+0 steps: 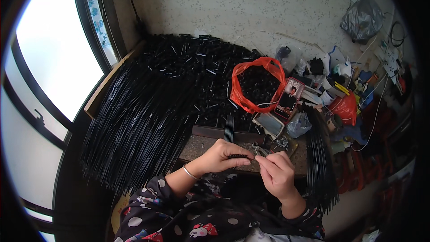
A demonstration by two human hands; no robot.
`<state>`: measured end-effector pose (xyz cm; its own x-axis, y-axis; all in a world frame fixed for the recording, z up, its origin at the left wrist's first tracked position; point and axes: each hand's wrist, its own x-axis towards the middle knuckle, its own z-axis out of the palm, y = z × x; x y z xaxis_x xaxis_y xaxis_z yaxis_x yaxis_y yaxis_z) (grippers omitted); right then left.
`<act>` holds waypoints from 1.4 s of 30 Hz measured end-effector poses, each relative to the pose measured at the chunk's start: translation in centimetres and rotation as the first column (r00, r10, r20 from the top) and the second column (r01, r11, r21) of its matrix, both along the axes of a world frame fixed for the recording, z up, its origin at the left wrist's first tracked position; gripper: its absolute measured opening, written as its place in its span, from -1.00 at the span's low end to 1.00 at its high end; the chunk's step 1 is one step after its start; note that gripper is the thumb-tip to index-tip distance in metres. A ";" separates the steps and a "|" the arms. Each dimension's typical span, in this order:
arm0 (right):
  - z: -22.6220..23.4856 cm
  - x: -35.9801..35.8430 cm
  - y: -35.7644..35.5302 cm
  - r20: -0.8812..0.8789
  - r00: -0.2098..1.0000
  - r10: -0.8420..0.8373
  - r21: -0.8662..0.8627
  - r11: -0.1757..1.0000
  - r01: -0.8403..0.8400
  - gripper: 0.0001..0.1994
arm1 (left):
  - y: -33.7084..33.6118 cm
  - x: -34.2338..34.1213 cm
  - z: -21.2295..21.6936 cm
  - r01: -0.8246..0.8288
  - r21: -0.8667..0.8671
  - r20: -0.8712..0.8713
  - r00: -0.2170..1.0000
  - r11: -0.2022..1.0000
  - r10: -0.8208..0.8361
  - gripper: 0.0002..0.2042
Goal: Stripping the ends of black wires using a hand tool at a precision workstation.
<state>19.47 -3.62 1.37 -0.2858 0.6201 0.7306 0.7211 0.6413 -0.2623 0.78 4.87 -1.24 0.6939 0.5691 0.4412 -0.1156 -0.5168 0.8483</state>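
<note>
The left hand (pixel 224 157) has its thumb and fingers closed lengthwise around a slim black ridged strip (pixel 238 156), which lies in front of the person, above the near edge of the worktop (pixel 195 147). The right hand (pixel 278 172) meets the strip's right end, its thumb and forefinger drawn together at the tips; whether they grip anything cannot be told. A smooth, shiny metal bangle (pixel 190 173) circles the left wrist.

Just beyond the hands, a straight dark bar (pixel 208 131) lies across the speckled worktop, with thin parallel rods (pixel 230 127) crossing it. Metal pliers (pixel 259 149) lie near the right fingers, beside a shallow rectangular tray (pixel 269 124) and a crinkled clear plastic bag (pixel 298 125).

To the left spreads a thick sheaf of long, glossy black rods (pixel 134 130); behind it rises a heap of short black cylinders (pixel 201 62). A thin red plastic bag (pixel 236 93) stands open around small black ring-like pieces (pixel 259 84), next to a red-edged phone (pixel 288 99). Another rod bundle (pixel 319 161) hangs over the worktop's right edge.
</note>
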 end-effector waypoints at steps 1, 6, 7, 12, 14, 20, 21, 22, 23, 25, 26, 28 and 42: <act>0.1 -0.1 0.0 0.000 1.000 0.003 -0.002 1.000 -0.003 -0.71 | -0.1 0.0 0.0 0.009 0.025 0.009 1.000 1.000 -0.010 -0.83; 0.7 0.2 0.4 0.141 0.990 0.028 0.041 0.999 -0.034 -0.69 | 0.3 0.5 -0.5 0.048 0.072 0.039 0.998 0.996 -0.051 -0.80; 0.8 0.2 0.5 0.140 0.990 0.035 0.039 0.998 -0.041 -0.69 | 0.2 0.6 -0.7 0.080 0.073 0.015 0.997 0.994 -0.082 -0.79; 1.1 0.4 1.3 0.110 0.975 0.191 -0.009 0.981 -0.191 -0.70 | 0.9 0.3 -1.2 0.113 0.145 -0.001 0.993 0.983 -0.114 -0.73; 1.3 0.4 1.8 0.057 0.966 0.251 -0.042 0.968 -0.249 -0.71 | 0.8 0.2 -0.9 0.189 0.189 -0.089 0.981 0.963 -0.175 -0.73; 2.0 -1.8 1.7 -0.147 0.967 0.208 -0.222 0.946 -0.237 -0.62 | 0.8 1.1 -2.9 0.123 0.124 -0.066 0.991 0.985 -0.115 -0.70; 1.6 -1.8 2.0 -0.042 0.967 0.249 -0.192 0.948 -0.253 -0.61 | 1.2 0.6 -4.3 0.227 -0.051 -0.362 0.903 0.972 -0.230 -0.59; 1.5 -1.9 2.3 0.065 0.956 0.287 -0.161 0.948 -0.274 -0.60 | 0.9 0.3 -5.8 0.223 -0.053 -0.365 0.903 0.973 -0.226 -0.59; 1.9 -2.1 2.2 0.033 0.958 0.284 -0.176 0.946 -0.274 -0.69 | -0.2 0.1 -7.7 0.023 0.165 -0.490 0.870 0.986 0.061 -0.53; 2.1 -1.7 1.9 -0.004 0.962 0.274 -0.214 0.939 -0.268 -0.69 | -1.1 0.2 -10.4 -0.149 0.507 -0.622 0.619 0.849 0.480 -0.27; 2.2 -1.5 1.7 -0.039 0.965 0.260 -0.253 0.931 -0.262 -0.70 | -0.9 0.2 -11.3 -0.140 0.504 -0.624 0.623 0.852 0.472 -0.27; 2.4 -1.4 0.8 -0.095 0.948 0.303 -0.339 0.886 -0.317 -0.70 | -0.6 0.2 -12.0 -0.153 0.642 -0.545 0.598 0.751 0.588 -0.14; -13.6 10.9 16.6 0.153 0.910 -0.385 -0.234 0.881 0.412 -0.91 | -3.1 -3.0 -12.5 0.044 0.622 -0.628 0.625 0.782 0.464 -0.38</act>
